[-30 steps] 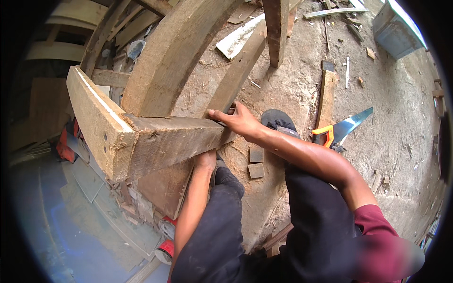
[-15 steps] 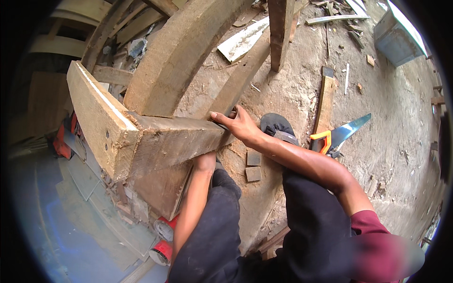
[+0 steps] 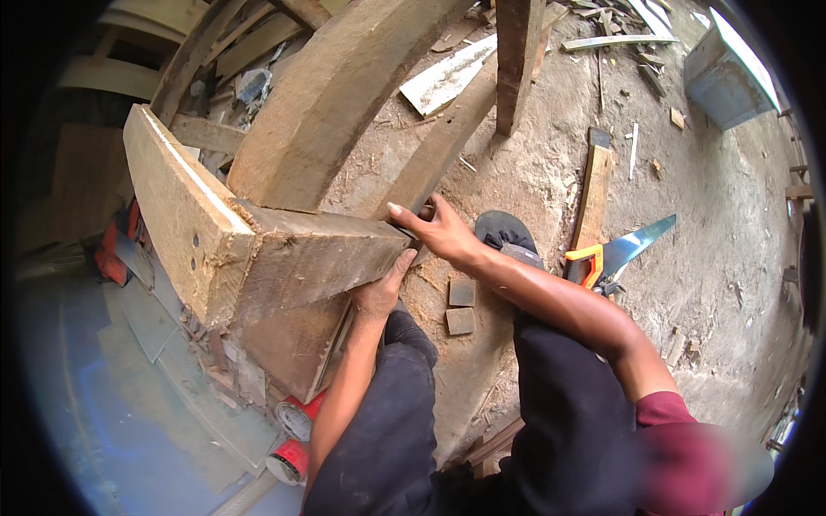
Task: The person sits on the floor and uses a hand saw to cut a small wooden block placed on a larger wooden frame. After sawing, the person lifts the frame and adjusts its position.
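Noting from my remote view, left hand (image 3: 380, 291) thumb-up on the thick beam (image 3: 314, 262), right hand (image 3: 439, 232) at its right end, each grip's closure I cannot tell, orange-handled saw (image 3: 621, 251) on the floor (image 3: 688, 198), pale-blue box (image 3: 727, 82) farther off.

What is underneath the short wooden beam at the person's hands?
A brown board shows below the beam, with the left hand against the beam's near side. Most of that hand's fingers are hidden, and the beam covers whatever lies directly beneath it.
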`<state>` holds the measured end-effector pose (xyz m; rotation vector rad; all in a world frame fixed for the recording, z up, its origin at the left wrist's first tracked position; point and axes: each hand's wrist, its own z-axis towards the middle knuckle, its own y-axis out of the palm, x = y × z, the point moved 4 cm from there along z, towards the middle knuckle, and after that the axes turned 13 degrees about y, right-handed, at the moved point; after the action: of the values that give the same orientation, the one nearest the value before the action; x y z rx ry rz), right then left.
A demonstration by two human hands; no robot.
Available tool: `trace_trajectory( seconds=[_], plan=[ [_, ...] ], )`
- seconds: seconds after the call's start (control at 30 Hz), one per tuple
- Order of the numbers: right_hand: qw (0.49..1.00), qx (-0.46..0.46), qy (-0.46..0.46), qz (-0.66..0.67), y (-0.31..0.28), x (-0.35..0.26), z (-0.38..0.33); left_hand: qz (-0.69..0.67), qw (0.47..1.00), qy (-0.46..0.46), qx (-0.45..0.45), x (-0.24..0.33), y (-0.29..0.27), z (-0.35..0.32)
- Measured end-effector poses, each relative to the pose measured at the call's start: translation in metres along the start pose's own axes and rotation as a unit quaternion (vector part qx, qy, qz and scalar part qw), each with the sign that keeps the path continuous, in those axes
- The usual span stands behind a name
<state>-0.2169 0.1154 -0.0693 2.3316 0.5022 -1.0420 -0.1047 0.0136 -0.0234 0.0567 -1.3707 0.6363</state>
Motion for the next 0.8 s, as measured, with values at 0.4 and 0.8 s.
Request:
trace_trajectory(
  seconds=[0.4,0.8],
  plan=[
    [0.844,0.342,-0.316,-0.265,-0.222,-0.132,0.016,0.047,0.992,0.076,0.091,0.038,-0.058,0.041],
    [0.909,0.051,-0.373,-0.18,-0.082,-0.251,0.09,-0.188,0.954,0.06,0.227,0.061,-0.194,0.179]
  ],
)
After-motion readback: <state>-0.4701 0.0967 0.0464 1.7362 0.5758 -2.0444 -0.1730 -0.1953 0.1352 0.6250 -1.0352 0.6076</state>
